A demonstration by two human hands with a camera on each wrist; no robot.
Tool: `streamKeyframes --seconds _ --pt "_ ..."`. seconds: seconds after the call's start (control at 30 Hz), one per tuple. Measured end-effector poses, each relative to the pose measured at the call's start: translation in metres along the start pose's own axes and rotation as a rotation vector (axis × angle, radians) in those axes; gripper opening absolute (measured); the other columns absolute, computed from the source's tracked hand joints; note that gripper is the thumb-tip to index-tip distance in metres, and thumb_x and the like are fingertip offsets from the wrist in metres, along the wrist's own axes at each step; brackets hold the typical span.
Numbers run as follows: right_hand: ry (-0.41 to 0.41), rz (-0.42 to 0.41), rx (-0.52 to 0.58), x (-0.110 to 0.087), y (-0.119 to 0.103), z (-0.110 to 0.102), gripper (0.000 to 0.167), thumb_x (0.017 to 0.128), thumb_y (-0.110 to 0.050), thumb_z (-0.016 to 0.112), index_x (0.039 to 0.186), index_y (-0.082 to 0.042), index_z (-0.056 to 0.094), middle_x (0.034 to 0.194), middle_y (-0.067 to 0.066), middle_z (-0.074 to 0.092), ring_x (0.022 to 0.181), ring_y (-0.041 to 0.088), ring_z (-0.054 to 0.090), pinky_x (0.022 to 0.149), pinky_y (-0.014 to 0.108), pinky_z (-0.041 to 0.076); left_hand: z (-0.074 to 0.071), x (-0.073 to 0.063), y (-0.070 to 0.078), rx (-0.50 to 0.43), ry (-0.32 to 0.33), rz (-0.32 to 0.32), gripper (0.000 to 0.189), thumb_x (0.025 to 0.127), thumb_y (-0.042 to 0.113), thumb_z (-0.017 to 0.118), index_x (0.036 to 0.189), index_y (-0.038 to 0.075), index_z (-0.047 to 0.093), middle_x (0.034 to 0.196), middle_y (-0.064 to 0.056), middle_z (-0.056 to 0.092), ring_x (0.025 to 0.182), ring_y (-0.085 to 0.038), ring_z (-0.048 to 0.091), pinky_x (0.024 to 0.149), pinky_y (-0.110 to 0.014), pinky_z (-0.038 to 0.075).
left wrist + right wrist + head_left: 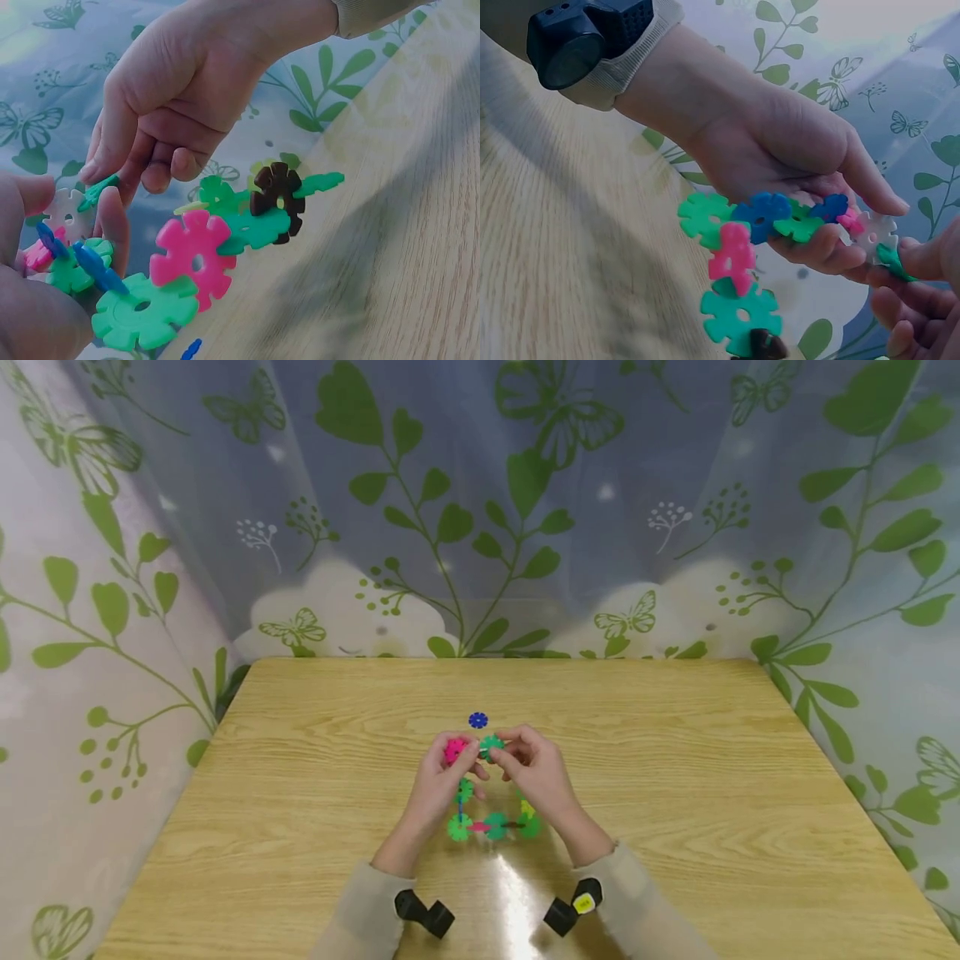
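Both hands are raised over the table around a chain of slotted plastic flower discs. My left hand (pixel 441 774) holds the chain's end near a pink disc (pixel 455 750) and a white disc (pixel 874 236). Between thumb and fingers, my right hand (pixel 542 778) pinches a green disc (pixel 492 746), which meets the white disc's edge. From the left hand the chain runs through blue and green discs to a light-green corner disc (pixel 145 311), then along a pink disc (pixel 193 259), a teal disc (pixel 253 229) and a brown disc (pixel 277 196). Yellow pieces (pixel 528 810) show below the right hand.
A loose dark-blue disc (pixel 478 720) lies on the wooden table (pixel 675 760) just beyond the hands. Behind the table hangs a curtain (pixel 480 527) printed with leaves and butterflies. Black wrist cameras (pixel 424 913) sit on both sleeves.
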State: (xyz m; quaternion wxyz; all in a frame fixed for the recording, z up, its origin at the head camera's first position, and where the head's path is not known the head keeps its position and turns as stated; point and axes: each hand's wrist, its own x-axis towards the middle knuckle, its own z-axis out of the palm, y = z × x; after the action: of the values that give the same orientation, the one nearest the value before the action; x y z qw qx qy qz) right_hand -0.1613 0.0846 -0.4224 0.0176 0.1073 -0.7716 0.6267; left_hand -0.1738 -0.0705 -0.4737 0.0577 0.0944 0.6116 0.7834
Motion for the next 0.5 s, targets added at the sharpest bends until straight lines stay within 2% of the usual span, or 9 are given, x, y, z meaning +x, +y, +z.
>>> streamKeyframes --seconds 0.1,0.3,0.5 --pt "-0.008 -0.022 -0.051 0.0 -0.002 -0.004 0.017 0.087 0.001 0.062 0.103 0.007 0.063 0.081 0.022 0.063 0.064 0.041 0.056 0.051 0.018 0.046 0.001 -0.001 0.004 -0.007 0.008 -0.006 0.027 0.096 0.018 0.054 0.112 -0.003 0.048 0.09 -0.022 0.054 0.07 -0.019 0.06 0.051 -0.032 0.057" --pt "0.003 -0.047 -0.112 0.009 0.029 -0.008 0.013 0.088 -0.007 0.064 0.1 -0.002 0.068 0.084 0.01 0.067 0.064 0.032 0.058 0.05 0.021 0.049 0.008 -0.01 0.027 0.017 0.004 -0.053 0.031 0.097 0.012 0.049 0.117 -0.012 0.044 0.091 -0.022 0.054 0.073 -0.023 0.059 0.049 -0.026 0.054" --pt "-0.019 -0.073 -0.137 0.01 0.036 -0.011 0.01 0.089 -0.01 0.064 0.097 -0.008 0.069 0.083 0.004 0.067 0.065 0.034 0.059 0.05 0.024 0.05 0.008 -0.01 0.025 0.006 -0.003 -0.061 0.026 0.097 0.011 0.05 0.114 -0.009 0.046 0.089 -0.022 0.056 0.073 -0.023 0.058 0.047 -0.025 0.053"
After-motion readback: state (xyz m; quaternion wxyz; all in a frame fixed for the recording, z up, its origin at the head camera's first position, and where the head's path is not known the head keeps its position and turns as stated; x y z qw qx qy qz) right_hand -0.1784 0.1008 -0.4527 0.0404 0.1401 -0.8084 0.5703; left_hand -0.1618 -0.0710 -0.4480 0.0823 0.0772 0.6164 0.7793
